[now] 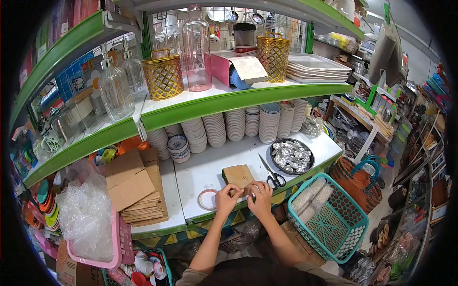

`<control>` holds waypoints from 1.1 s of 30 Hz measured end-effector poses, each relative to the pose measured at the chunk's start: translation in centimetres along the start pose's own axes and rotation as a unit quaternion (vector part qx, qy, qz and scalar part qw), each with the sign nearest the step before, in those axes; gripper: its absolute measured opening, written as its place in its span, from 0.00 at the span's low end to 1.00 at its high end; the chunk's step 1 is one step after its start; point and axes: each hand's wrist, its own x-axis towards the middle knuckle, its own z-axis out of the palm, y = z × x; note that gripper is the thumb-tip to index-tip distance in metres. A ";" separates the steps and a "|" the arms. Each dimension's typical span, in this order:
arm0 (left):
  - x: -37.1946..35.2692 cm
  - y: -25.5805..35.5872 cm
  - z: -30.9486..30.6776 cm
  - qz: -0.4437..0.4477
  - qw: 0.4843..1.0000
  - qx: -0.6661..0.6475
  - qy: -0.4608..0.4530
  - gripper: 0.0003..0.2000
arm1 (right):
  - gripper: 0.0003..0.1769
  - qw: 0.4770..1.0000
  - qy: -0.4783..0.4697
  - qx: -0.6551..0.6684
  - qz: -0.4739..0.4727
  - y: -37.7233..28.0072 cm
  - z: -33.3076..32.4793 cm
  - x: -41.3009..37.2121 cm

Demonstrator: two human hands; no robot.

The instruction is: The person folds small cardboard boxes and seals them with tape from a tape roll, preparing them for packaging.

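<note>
Both hands meet at the lower centre of the frame, at the near edge of the white counter [205, 171]. The left hand [225, 198] and the right hand [260, 194] are each curled, with fingertips pinched onto the near end of a small cardboard packet [237, 175]. Whether anything thin, such as a strip of tape, sits between the fingers is too small to tell. The packet lies flat on the counter directly above the hands in the picture. Its long axis runs from the fingertips up and slightly left toward the back of the shelf, so only its near short edge is under the fingers and the rest is bare. The left hand takes the near-left corner and the right hand the near-right corner, and neither is plainly nearer than the other. A tape roll [208, 199] lies flat just left of the left hand, apart from it. Scissors [272, 174] lie just above and right of the right hand, blades pointing to the upper left. Further right sits a dark dish [274, 148] of foil-wrapped pieces, and a teal basket [355, 217] hangs off the counter at the lower right. Cardboard sheets [136, 183] are stacked at centre left, with bubble wrap [86, 212] beyond them.
</note>
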 end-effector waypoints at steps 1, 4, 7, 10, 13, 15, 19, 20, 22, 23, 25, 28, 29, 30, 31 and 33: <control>0.0 0.1 0.0 0.000 1.000 -0.005 0.001 0.09 | 0.16 1.000 -0.003 -0.001 0.007 -0.1 0.2 0.0; 0.0 0.3 -0.2 -0.002 1.000 0.003 -0.001 0.10 | 0.17 1.000 -0.018 -0.001 0.016 -0.2 0.3 0.2; 0.1 0.0 0.0 -0.001 1.000 -0.002 0.002 0.10 | 0.17 1.000 -0.012 -0.010 0.016 0.0 0.4 0.3; 0.0 -0.1 -0.1 -0.004 1.000 0.013 0.000 0.10 | 0.16 1.000 -0.014 -0.012 0.006 -0.4 0.1 0.7; 0.1 -0.2 -0.1 -0.002 1.000 0.012 0.000 0.10 | 0.16 1.000 -0.021 -0.003 0.009 -0.3 0.1 0.7; -0.1 -0.1 -0.1 0.000 1.000 0.009 0.002 0.10 | 0.15 1.000 -0.009 0.002 0.016 0.0 0.3 0.6; 0.1 -0.2 -0.3 -0.013 1.000 0.009 0.001 0.09 | 0.19 1.000 -0.018 -0.009 -0.011 0.5 0.4 0.2; 0.2 -0.3 -0.2 -0.012 1.000 0.008 0.000 0.09 | 0.21 0.999 -0.033 -0.012 -0.031 0.8 0.3 0.1; 0.2 0.0 -0.3 -0.018 1.000 -0.016 0.007 0.09 | 0.25 0.998 -0.036 -0.031 -0.046 1.2 0.3 -0.9; 0.3 0.1 -0.3 -0.018 1.000 -0.017 0.008 0.09 | 0.28 0.996 -0.039 -0.050 -0.062 1.2 0.4 -1.4; 0.3 0.2 -0.2 -0.012 0.999 -0.020 0.029 0.10 | 0.31 0.993 -0.066 -0.073 -0.067 0.7 -0.2 -2.1; 0.5 -0.4 -0.3 -0.018 1.000 -0.021 0.010 0.11 | 0.31 0.992 -0.081 -0.070 -0.073 0.8 -0.7 -2.8; 0.4 -0.6 -0.2 -0.018 1.000 -0.021 0.010 0.11 | 0.28 0.994 -0.072 -0.043 -0.077 0.9 -0.8 -3.0; 0.3 -0.5 -0.1 0.001 0.999 -0.034 0.015 0.12 | 0.28 0.994 -0.071 -0.043 -0.076 1.3 -0.5 -3.2; 0.4 -0.3 -0.1 0.023 0.998 -0.048 0.020 0.14 | 0.25 0.998 -0.021 0.011 -0.050 1.8 0.1 -3.1; 0.4 0.0 -0.2 0.026 0.999 -0.018 0.008 0.16 | 0.16 0.994 0.044 0.100 0.014 2.1 0.1 -2.0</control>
